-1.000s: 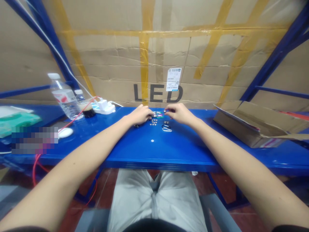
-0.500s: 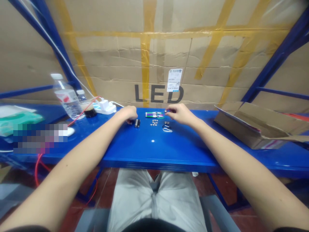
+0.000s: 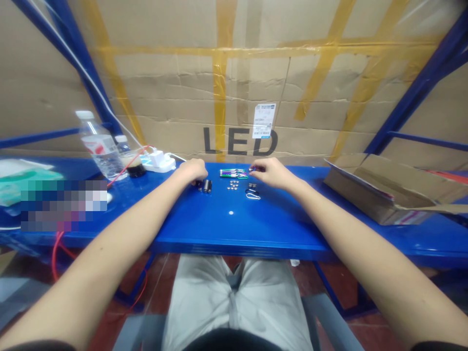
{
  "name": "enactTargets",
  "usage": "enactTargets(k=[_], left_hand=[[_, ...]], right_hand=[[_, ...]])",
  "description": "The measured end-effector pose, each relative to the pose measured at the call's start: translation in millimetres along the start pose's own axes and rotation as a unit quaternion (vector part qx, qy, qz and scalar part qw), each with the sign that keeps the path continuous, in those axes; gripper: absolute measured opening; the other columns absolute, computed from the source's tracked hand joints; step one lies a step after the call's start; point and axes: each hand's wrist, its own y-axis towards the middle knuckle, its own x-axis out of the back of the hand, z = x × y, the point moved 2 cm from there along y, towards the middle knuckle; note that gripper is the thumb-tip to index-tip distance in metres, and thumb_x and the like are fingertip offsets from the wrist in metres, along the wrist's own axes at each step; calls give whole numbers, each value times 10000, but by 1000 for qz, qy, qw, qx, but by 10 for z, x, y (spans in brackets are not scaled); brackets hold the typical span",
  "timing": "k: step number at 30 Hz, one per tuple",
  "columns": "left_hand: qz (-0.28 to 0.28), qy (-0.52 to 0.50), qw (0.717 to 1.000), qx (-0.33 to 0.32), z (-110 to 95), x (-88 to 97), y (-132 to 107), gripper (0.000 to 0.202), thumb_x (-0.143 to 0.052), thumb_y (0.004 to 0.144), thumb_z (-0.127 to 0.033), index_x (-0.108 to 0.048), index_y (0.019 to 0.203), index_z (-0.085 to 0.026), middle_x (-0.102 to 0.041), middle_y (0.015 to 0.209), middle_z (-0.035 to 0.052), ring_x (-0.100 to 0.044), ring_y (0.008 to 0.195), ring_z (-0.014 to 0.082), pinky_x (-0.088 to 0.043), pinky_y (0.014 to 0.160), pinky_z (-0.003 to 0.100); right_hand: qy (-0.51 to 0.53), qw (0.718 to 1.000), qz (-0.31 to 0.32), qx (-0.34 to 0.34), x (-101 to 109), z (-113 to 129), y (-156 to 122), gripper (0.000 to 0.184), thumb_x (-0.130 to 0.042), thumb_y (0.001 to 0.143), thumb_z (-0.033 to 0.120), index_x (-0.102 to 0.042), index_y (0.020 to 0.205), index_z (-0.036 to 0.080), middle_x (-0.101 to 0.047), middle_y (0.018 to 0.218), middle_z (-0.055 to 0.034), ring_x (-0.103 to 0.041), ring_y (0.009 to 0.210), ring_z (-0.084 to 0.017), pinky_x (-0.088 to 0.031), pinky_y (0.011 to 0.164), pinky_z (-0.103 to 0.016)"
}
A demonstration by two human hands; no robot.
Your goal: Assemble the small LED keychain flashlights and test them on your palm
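My left hand [image 3: 193, 171] is closed, fingers curled down to the blue table. A small dark piece [image 3: 199, 184] shows at its fingertips; whether they grip it I cannot make out. Just right of it stand short black cylinders [image 3: 207, 186]. My right hand [image 3: 268, 171] pinches a small purplish piece [image 3: 252, 169], mostly hidden by the fingers. Between the hands lie shiny green and purple metal tubes [image 3: 233, 173] with clips at their right ends. Nearer me are several small silver discs [image 3: 233, 185], like button cells. A silver carabiner [image 3: 253, 196] and small dark parts [image 3: 252, 187] lie beside them.
An open cardboard box [image 3: 380, 195] stands on the right. To the left are a water bottle [image 3: 100, 151], a smaller bottle with dark liquid [image 3: 133, 165], a power strip [image 3: 163, 163] and a red cable [image 3: 56, 253]. A large cardboard sheet [image 3: 175, 97] rises behind the table.
The left hand has shifted slightly, and a dark piece beneath its fingertips shows more clearly beside the black cylinders. The right hand keeps its pinch in nearly the same spot.
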Motion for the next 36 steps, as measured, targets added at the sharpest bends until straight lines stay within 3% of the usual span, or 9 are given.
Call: enactTargets(k=[2, 5, 9, 16, 23, 30, 36], left_hand=[[-83, -8, 996, -25, 5, 2, 9, 290, -605, 803, -249, -748, 992, -83, -746, 927, 243, -716, 852, 353, -552, 755, 422], [-164, -46, 975, -140, -55, -9, 17, 246, -574, 832, -226, -746, 975, -124, -738, 1051, 202, -691, 943, 310, -530, 807, 400], [-121, -108, 938, -307, -191, -49, 0, 225, -565, 855, -206, -754, 974, -172, -756, 1016, 90, -680, 905, 210, -513, 832, 329], [-85, -118, 896, -420, -308, -116, -91, 274, -561, 870, -176, -777, 1038, -187, -762, 1085, 65, -679, 1004, 190, -490, 931, 301], [-58, -76, 879, -467, -397, -207, -116, 233, -594, 875, -173, -792, 990, -216, -765, 1047, 44, -678, 982, 186, -497, 892, 285], [-68, -85, 887, -449, -372, -201, -99, 237, -583, 872, -165, -784, 989, -205, -759, 1032, 52, -674, 974, 193, -499, 885, 295], [-93, -91, 883, -451, -468, -265, -5, 230, -617, 889, -229, -770, 1051, -173, -731, 1090, 78, -666, 987, 197, -486, 911, 298]], right_hand=[[-5, 1000, 11, -2, -17, -5, -2, 172, -634, 872, 267, -750, 913, 147, -708, 788, -62, -595, 720, -182, -413, 679, -302], [-5, 1000, 31, 1, -53, -11, 2, 171, -618, 889, 234, -756, 948, 151, -746, 869, -83, -637, 775, -204, -438, 705, -308], [-28, 999, 44, 12, -99, -14, 20, 209, -561, 919, 166, -767, 949, 150, -766, 960, -116, -674, 876, -243, -462, 776, -328], [6, 999, 35, 15, -122, -3, 10, 193, -584, 902, 160, -717, 1041, 149, -748, 979, -99, -658, 851, -209, -460, 765, -302], [14, 1000, 6, 23, -104, 8, -4, 131, -600, 885, 197, -690, 971, 158, -689, 796, -34, -590, 715, -166, -407, 673, -271], [-2, 1000, 12, 25, -151, 38, 6, 144, -599, 878, 137, -715, 960, 156, -750, 923, -78, -652, 820, -193, -445, 739, -281], [-103, 992, 49, 55, -212, 136, 68, 184, -594, 886, 120, -759, 967, 143, -759, 985, -124, -664, 904, -235, -443, 805, -302]])
